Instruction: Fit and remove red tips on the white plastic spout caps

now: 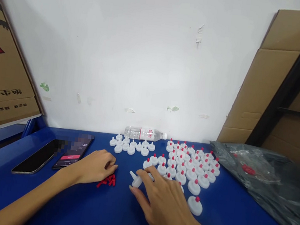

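My left hand (95, 166) is closed, its fingers curled down at the edge of a small pile of red tips (107, 181); what they pinch, if anything, is hidden. In my right hand (162, 200) a white nozzle cap (136, 181) is held between thumb and fingers, its bare spout tilted up to the left. Beyond the hands, several white nozzle caps without red tips (131, 149) stand in a group. To the right spreads a larger group of white caps with red tips (191, 174), some partly behind my right hand.
A clear plastic bottle (146, 134) lies against the wall. Two phones (36, 157) (73, 152) rest at the left of the blue table (105, 213). A dark plastic bag (274, 190) with red pieces lies at the right. Cardboard (5, 62) stands on the left side.
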Action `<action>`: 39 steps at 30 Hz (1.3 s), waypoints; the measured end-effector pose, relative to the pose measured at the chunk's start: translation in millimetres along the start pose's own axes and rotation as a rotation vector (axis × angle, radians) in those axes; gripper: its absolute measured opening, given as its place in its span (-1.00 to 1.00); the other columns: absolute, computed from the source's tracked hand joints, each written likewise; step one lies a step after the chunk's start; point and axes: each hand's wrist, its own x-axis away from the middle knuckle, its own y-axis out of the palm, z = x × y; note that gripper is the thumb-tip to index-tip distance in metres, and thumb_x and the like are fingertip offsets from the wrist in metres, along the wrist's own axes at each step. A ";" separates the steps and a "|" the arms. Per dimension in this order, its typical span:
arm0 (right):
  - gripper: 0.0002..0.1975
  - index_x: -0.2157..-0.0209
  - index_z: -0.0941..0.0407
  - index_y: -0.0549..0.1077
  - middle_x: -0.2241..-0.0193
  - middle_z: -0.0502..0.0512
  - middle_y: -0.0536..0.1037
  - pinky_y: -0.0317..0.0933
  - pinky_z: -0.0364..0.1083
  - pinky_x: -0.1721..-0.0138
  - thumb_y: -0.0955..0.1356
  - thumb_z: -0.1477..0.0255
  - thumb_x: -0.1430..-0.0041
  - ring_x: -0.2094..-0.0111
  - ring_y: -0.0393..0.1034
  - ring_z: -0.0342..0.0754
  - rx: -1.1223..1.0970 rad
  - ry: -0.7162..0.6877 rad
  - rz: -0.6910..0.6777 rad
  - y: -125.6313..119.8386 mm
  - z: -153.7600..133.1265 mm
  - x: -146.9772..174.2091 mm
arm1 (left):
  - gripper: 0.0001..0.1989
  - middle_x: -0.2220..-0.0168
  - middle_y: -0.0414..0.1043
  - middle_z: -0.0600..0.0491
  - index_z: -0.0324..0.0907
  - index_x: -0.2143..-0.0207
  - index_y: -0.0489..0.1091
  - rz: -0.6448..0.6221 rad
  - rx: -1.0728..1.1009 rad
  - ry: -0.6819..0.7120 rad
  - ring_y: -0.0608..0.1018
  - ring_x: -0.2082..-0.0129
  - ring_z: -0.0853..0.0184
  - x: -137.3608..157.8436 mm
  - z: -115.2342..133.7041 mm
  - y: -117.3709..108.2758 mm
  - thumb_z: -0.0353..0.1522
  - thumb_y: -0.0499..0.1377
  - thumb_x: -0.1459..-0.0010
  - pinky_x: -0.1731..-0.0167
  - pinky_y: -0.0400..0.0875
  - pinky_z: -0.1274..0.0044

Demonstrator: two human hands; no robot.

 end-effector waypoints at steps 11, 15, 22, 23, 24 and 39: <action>-0.64 -0.16 0.07 0.39 -0.04 0.13 0.57 0.43 0.02 0.45 0.32 0.29 -0.40 0.32 0.60 0.09 -0.007 0.013 -0.037 0.3 1.5 -0.5 | -0.75 0.36 0.55 0.09 -0.12 0.28 0.51 0.167 0.121 0.055 0.52 0.45 0.34 -0.8 13.2 -13.3 -0.25 0.09 -0.38 0.36 0.30 0.52; -0.59 -0.24 0.11 0.33 -0.02 0.15 0.59 0.39 -0.03 0.45 0.31 0.39 -0.40 0.33 0.60 0.05 0.006 0.003 -0.054 4.3 5.0 -0.5 | -0.78 0.24 0.55 0.08 -0.11 0.14 0.51 0.225 0.157 0.166 0.53 0.45 0.40 2.1 17.6 -10.3 -0.24 0.10 -0.40 0.36 0.36 0.55; -0.54 -0.31 0.13 0.27 -0.07 0.20 0.54 0.36 -0.03 0.48 0.27 0.38 -0.43 0.37 0.58 0.02 0.066 0.023 -0.078 5.5 5.5 -2.2 | -0.81 0.35 0.49 0.07 -0.17 0.18 0.45 0.389 0.007 0.405 0.53 0.48 0.40 6.2 23.4 -2.5 -0.28 0.11 -0.44 0.48 0.30 0.56; -0.54 -0.31 0.13 0.26 -0.06 0.20 0.54 0.36 -0.03 0.49 0.27 0.38 -0.44 0.38 0.58 0.01 0.063 0.016 -0.085 4.9 5.1 -2.5 | -0.81 0.34 0.50 0.07 -0.17 0.18 0.45 0.387 -0.002 0.420 0.54 0.49 0.40 6.8 25.7 -2.3 -0.28 0.10 -0.45 0.49 0.30 0.56; -0.54 -0.31 0.13 0.26 -0.05 0.20 0.55 0.35 -0.04 0.49 0.26 0.37 -0.44 0.39 0.58 0.01 0.058 0.008 -0.091 4.5 4.9 -2.7 | -0.81 0.34 0.50 0.07 -0.17 0.17 0.45 0.381 -0.011 0.431 0.54 0.49 0.40 7.6 28.3 -2.2 -0.29 0.09 -0.45 0.50 0.30 0.56; -0.57 -0.30 0.07 0.25 -0.05 0.20 0.53 0.42 -0.02 0.40 0.21 0.38 -0.45 0.28 0.59 0.05 -0.141 -0.032 -0.050 2.0 5.7 -0.7 | -0.72 0.33 0.49 0.08 -0.16 0.16 0.41 0.296 -0.108 0.399 0.55 0.48 0.35 10.5 39.3 4.0 -0.24 -0.03 -0.50 0.53 0.21 0.51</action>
